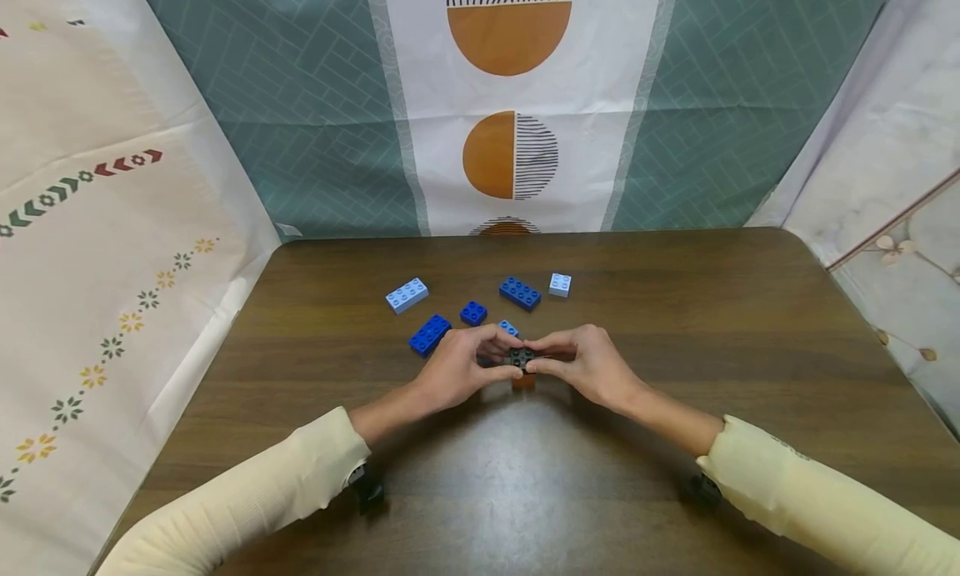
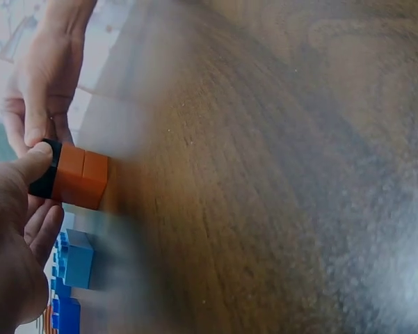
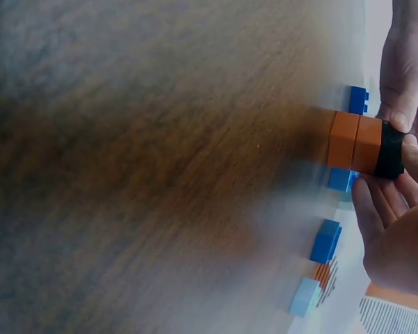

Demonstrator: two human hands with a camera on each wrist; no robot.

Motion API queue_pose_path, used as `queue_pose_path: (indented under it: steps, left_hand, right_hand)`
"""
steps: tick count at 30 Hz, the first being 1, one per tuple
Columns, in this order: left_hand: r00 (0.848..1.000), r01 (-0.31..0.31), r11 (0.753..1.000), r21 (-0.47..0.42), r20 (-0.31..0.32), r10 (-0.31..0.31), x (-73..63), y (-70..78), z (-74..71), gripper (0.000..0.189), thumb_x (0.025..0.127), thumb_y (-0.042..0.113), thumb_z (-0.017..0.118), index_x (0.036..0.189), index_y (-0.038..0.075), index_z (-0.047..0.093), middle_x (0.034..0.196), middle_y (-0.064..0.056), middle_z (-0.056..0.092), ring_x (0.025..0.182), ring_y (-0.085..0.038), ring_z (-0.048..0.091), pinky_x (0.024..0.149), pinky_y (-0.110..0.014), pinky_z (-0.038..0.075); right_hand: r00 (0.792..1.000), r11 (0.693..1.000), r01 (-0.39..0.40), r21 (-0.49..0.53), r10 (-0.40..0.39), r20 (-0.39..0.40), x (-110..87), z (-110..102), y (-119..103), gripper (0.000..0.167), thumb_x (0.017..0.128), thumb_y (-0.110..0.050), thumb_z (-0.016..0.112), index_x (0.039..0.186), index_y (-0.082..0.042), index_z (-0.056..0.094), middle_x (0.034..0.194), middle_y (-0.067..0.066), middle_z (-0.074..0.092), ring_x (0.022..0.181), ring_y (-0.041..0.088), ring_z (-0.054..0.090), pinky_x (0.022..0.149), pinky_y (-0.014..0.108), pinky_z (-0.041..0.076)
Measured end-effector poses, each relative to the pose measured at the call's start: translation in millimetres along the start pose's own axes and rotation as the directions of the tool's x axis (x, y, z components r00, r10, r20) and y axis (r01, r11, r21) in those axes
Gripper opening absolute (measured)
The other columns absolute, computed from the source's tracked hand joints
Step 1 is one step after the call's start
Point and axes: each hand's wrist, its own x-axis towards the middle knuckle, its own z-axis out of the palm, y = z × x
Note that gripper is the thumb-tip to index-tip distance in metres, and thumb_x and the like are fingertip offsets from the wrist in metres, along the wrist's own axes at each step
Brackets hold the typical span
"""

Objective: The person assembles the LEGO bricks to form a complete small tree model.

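A stack of two orange bricks [image 3: 343,140] topped by a black brick [image 3: 390,150] stands upright on the table. In the head view, the studs of the black brick [image 1: 520,357] show between the hands, with a bit of the orange bricks [image 1: 523,383] below. From the left, my left hand [image 1: 461,363] pinches the black brick, its thumb on the near side and fingers behind. My right hand [image 1: 592,365] pinches the same brick from the right. Just behind the fingers lies a light blue brick [image 1: 508,328], partly covered by the left hand.
Behind the hands, several loose bricks lie on the wooden table [image 1: 675,309]: a pale blue brick [image 1: 407,295], a blue brick [image 1: 430,334], a small blue brick [image 1: 473,313], a dark blue brick [image 1: 520,293] and a small pale brick [image 1: 560,284]. Patterned cloth [image 1: 337,167] hangs beyond.
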Motion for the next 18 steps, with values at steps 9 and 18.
queue_pose_path:
  steps: [9, 18]
  left_hand:
    - [1.000, 0.016, 1.000, -0.004, -0.010, -0.016, 0.2, -0.8, 1.3, 0.028, 0.091, 0.019, 0.088, 0.116, 0.015, 0.076, 0.114, 0.001, 0.077, 0.097, -0.011, 0.075, 0.086, -0.030, 0.062]
    - [0.999, 0.005, 1.000, -0.019, -0.032, -0.005, -1.2, -0.7, 5.0, 0.028, 0.091, 0.017, 0.087, 0.115, 0.011, 0.076, 0.117, -0.003, 0.077, 0.099, -0.015, 0.076, 0.086, -0.030, 0.062]
  right_hand:
    - [1.000, 1.000, 0.015, 0.014, -0.015, 0.021, 0.9, -1.4, -0.4, 0.029, 0.093, -0.009, 0.083, 0.121, -0.002, 0.080, 0.111, 0.011, 0.079, 0.099, 0.024, 0.078, 0.084, 0.038, 0.063]
    - [0.999, 0.999, 0.022, 0.024, -0.023, 0.025, 0.3, -0.4, 0.2, 0.028, 0.093, -0.006, 0.082, 0.120, -0.002, 0.079, 0.112, 0.011, 0.079, 0.102, 0.024, 0.077, 0.087, 0.039, 0.063]
